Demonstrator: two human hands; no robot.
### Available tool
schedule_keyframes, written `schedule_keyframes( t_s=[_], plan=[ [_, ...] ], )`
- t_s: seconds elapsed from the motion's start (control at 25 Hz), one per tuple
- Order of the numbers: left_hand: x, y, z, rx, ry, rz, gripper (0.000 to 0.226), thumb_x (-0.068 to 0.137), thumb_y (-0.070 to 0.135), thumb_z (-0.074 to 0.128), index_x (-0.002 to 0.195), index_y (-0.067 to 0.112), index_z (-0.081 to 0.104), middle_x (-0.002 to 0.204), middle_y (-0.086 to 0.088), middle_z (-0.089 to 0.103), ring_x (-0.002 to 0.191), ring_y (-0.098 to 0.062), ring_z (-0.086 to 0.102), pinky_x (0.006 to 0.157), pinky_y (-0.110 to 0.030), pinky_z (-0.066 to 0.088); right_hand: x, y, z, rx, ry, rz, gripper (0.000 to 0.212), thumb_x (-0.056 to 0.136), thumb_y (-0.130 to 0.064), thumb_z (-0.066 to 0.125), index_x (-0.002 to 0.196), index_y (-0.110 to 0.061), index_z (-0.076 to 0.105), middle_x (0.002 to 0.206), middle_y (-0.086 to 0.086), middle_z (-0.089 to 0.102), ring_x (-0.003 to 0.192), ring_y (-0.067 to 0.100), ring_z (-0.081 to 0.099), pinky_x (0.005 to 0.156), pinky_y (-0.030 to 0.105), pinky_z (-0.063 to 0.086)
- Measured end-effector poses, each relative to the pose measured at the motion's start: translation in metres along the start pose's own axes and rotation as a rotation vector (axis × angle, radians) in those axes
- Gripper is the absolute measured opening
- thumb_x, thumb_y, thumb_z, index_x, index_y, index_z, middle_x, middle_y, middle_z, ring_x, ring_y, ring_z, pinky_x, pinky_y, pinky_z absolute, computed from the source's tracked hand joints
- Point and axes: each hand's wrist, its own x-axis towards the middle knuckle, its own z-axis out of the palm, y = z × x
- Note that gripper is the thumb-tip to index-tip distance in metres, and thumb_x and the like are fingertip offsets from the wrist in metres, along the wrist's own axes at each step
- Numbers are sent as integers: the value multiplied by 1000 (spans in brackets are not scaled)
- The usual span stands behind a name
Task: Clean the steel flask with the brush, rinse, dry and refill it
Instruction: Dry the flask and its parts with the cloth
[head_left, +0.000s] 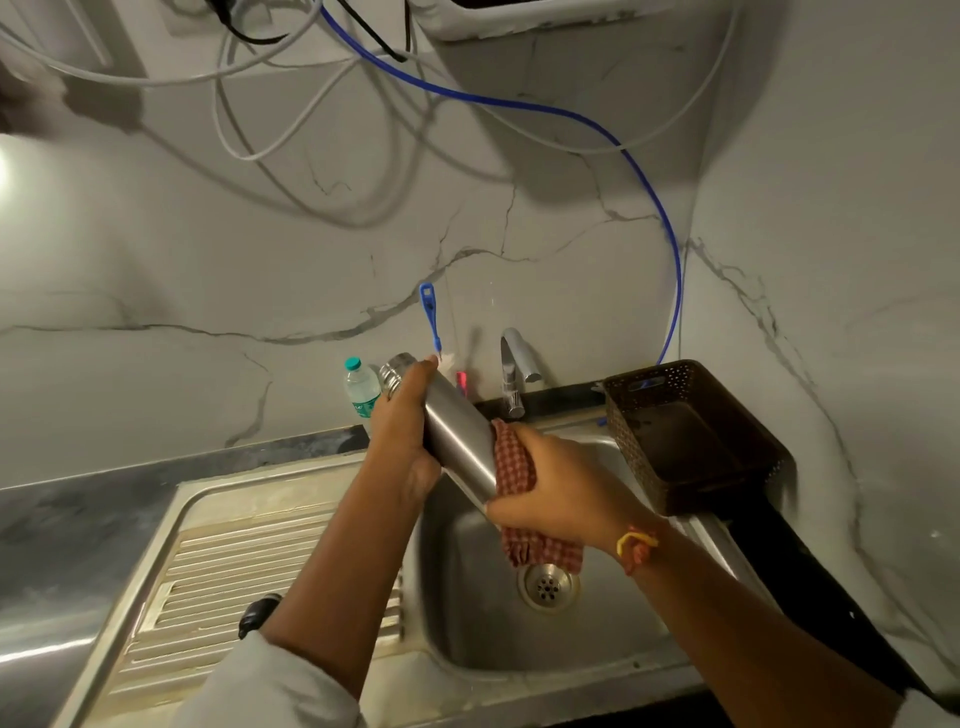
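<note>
The steel flask (453, 431) is held tilted above the sink basin (467, 613), its threaded mouth up and to the left. My left hand (402, 426) grips its upper part near the neck. My right hand (558, 486) grips a red checked cloth (511, 462) wrapped round the flask's lower end, and the cloth's tail hangs down over the basin. A blue-handled brush (430, 317) leans upright against the marble wall behind the flask. A dark flask cap (258, 613) lies on the ribbed drainboard by my left forearm.
A chrome tap (514, 371) stands behind the basin, with no water seen running. A brown perforated basket (685, 431) sits on the right rim. A small plastic water bottle (362, 387) stands at the wall. White and blue hoses hang overhead.
</note>
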Motion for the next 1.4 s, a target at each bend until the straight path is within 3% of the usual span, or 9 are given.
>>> schedule_keyframes(
  t_s=[0.2,0.28,0.4,0.6,0.96,1.04,1.16,1.24,1.4],
  plan=[
    [-10,-16,-11,-250,-343,-37,43,81,49,73,104,13,72,95,-9,70,83,-23,68,96,-45,50,7,23,-20,1045,-528,238,51,85,-24,72,129,-5,56,115,18,66,100,30,66,91,43,54],
    [-8,-20,-13,-293,-445,-36,43,80,53,71,98,15,74,96,-7,68,86,-22,64,98,-44,46,4,28,-18,1159,-600,239,60,82,-24,74,133,-1,53,123,28,61,111,40,60,101,50,47],
    [-8,-15,-17,-102,-361,7,49,82,51,70,115,15,69,107,-11,69,92,-25,68,85,-44,57,7,23,-17,906,-466,144,53,82,-19,75,131,-8,55,124,28,61,110,39,62,100,52,51],
    [-2,6,-33,520,-150,125,49,90,46,71,132,27,53,124,-15,59,106,-32,67,84,-47,63,9,15,-18,-84,-69,-88,73,70,-40,81,132,-25,45,108,-7,59,90,9,63,81,31,59],
    [-19,-38,-21,268,55,181,18,97,36,65,109,25,55,104,-8,71,83,-22,76,70,-43,65,21,25,30,-645,470,-287,68,92,-63,39,139,-14,50,132,9,59,121,26,56,99,40,50],
    [-21,-49,-23,327,71,317,9,97,30,65,101,25,58,91,3,72,74,-14,75,74,-50,65,26,18,17,-451,405,-258,55,99,-60,31,125,-21,60,116,0,66,106,16,62,87,30,52],
    [-23,-52,-28,384,10,469,11,96,25,65,86,25,61,77,13,69,79,-21,69,83,-53,61,43,16,-26,48,-137,73,52,100,-61,33,106,-23,68,95,0,72,87,14,69,80,29,51],
    [-23,-47,-27,310,-29,424,14,92,32,64,78,30,65,78,9,66,86,-26,63,88,-55,56,46,16,-46,394,-473,228,52,96,-61,44,113,-19,69,103,7,73,90,18,71,86,31,54],
    [-21,-44,-23,68,12,152,11,93,33,64,84,30,70,95,-11,68,95,-30,63,100,-58,51,38,41,-33,930,-641,335,63,96,-56,46,137,-9,57,116,8,69,99,15,68,93,29,52]
  ],
)
